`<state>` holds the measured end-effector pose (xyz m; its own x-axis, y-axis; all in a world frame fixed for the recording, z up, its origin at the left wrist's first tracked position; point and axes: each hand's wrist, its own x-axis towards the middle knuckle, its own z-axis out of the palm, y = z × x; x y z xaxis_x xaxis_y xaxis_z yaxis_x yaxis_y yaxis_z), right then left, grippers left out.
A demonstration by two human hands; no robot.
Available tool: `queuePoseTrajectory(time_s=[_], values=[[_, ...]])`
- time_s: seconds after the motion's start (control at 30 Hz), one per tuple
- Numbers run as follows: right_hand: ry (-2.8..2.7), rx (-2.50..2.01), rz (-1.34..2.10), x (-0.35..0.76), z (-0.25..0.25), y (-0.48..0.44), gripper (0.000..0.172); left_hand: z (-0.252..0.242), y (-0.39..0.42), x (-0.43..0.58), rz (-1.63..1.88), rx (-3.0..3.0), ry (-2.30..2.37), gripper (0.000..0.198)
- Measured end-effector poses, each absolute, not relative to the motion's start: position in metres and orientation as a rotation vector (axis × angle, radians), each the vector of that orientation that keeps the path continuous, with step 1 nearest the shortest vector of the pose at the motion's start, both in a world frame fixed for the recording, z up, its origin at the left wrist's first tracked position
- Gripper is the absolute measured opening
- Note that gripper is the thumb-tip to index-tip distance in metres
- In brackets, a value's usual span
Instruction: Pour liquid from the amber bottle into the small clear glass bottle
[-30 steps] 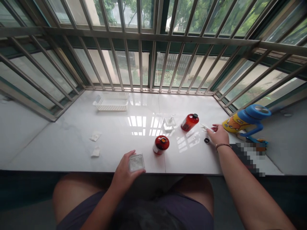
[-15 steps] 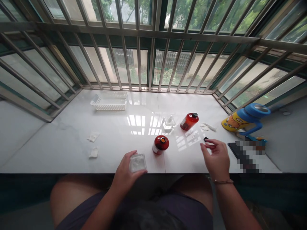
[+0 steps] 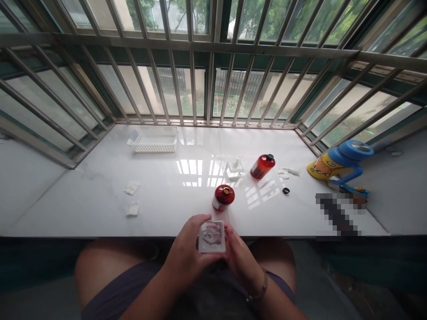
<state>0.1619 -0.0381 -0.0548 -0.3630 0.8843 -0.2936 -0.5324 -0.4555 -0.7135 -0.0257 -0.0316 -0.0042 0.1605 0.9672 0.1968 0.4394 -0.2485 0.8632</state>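
My left hand (image 3: 184,251) and my right hand (image 3: 239,260) together hold a small square clear glass container (image 3: 211,236) at the front edge of the white marble sill (image 3: 83,209), above my lap. Its top faces up, and a round moulded shape shows in it. Just beyond my hands stands a red bottle with a white label (image 3: 223,198). Farther back are a second red bottle (image 3: 262,166), a small clear glass bottle (image 3: 235,169), and a small black cap (image 3: 286,191). Neither hand touches these.
A white plastic basket (image 3: 153,142) sits at the back left, with tissue scraps (image 3: 131,188) in front of it. White scraps (image 3: 284,172) and a yellow-and-blue water bottle (image 3: 336,162) lie right. A blurred patch (image 3: 338,215) hides something. Steel window bars run behind.
My right hand has come in from near the black cap and joined my left on the glass container. The container has moved right, toward the middle of my body.
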Motion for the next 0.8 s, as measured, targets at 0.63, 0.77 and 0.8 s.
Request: queuePoseTrajectory(time_s=[0.63,0.77,0.8], values=[[-0.212,-0.598,2.102,0.173,-0.031,-0.037,0.058,0.010,-0.028,-0.007,0.870,1.823,1.157,0.100],[-0.159,-0.643,2.072,0.175,-0.027,-0.036,0.063,0.007,-0.031,0.001,0.876,1.769,1.211,0.113],[-0.153,-0.650,2.052,0.174,-0.025,-0.035,0.063,0.006,-0.031,0.003,0.877,1.755,1.218,0.115]])
